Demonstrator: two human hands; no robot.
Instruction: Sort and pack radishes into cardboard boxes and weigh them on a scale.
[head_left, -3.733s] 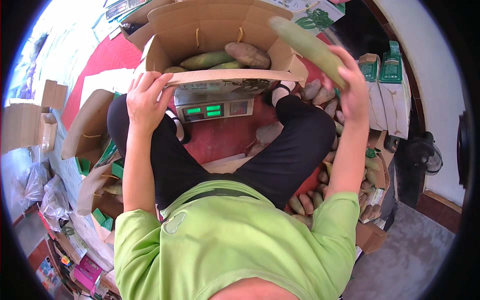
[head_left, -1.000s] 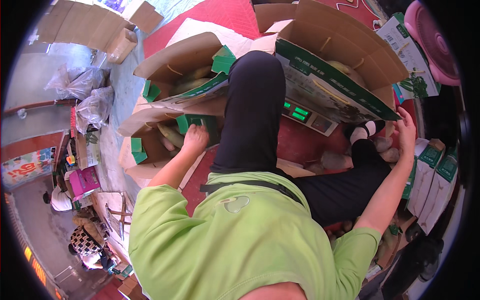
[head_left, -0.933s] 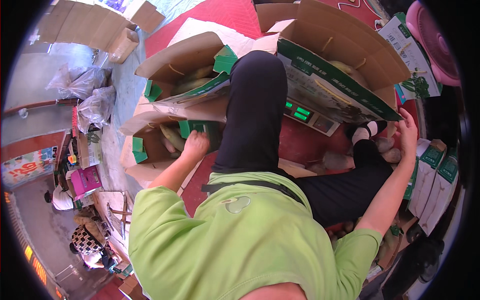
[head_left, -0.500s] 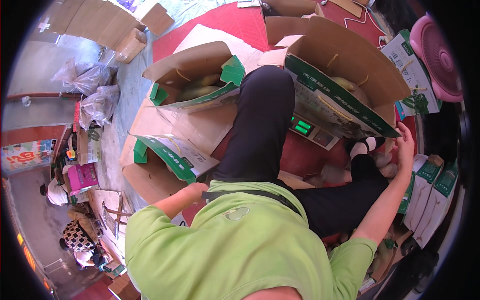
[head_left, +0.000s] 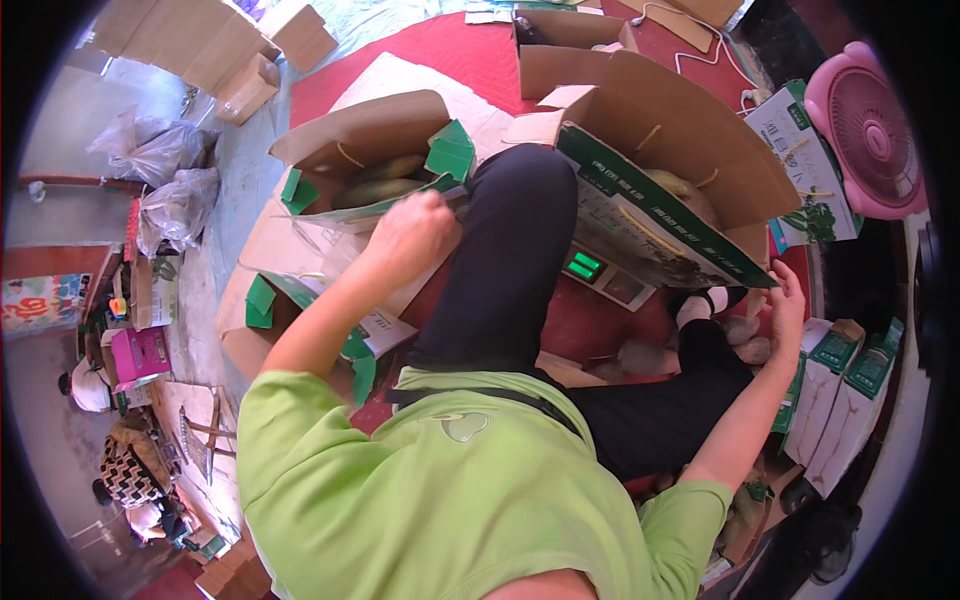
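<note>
Left hand shifts up to the upper-left carton

Half a second ago we saw the left hand low at the left of the frame, beside the lower-left carton. Now it is higher, at the front wall of the upper-left carton. Its fingers are curled into a loose fist; we cannot tell whether they pinch the cardboard edge. The forearm crosses over the lower-left carton, whose vegetables, visible about a second ago, we can no longer make out.

The right hand has stayed at the right corner of the large carton, right of centre, fingers bent against the panel's end; whether they grip it is unclear to us.

Long green radishes lie inside the upper-left carton, and a few vegetables show in the large one, which stands on a lit scale. We judge that the handling has passed from one left-side carton to the other, with the weighed carton merely steadied.
</note>
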